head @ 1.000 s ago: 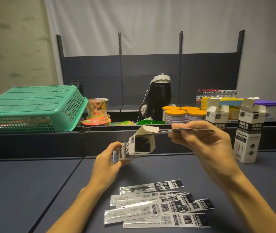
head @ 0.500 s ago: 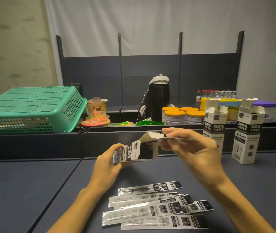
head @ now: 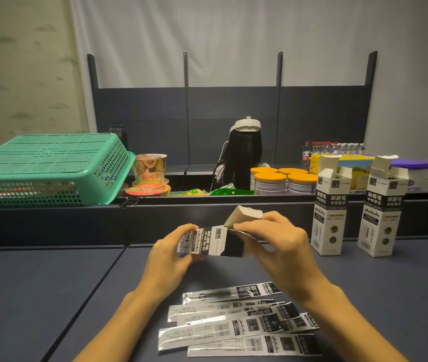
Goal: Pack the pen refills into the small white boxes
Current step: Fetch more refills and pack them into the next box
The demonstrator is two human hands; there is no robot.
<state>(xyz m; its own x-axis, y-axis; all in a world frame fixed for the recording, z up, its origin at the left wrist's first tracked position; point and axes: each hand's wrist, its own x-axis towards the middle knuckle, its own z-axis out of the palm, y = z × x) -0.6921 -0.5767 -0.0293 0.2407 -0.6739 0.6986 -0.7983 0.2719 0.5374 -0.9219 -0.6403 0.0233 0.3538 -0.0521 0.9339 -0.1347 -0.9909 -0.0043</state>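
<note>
Left hand (head: 171, 253) is gripping the box (head: 209, 242) sideways; right hand (head: 275, 241) is pinching a refill at its open end, flap (head: 241, 215) up.

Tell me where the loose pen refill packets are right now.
The refill packets lie fanned on the dark table, bottom centre of the head view, between the forearms and below the held box.

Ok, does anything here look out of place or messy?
Only small things. The green basket on the left ledge lies upside down, and the refill packs on the table lie in a loose overlapping heap. The two boxes at right stand upright with their flaps open, nothing spilled.
</note>
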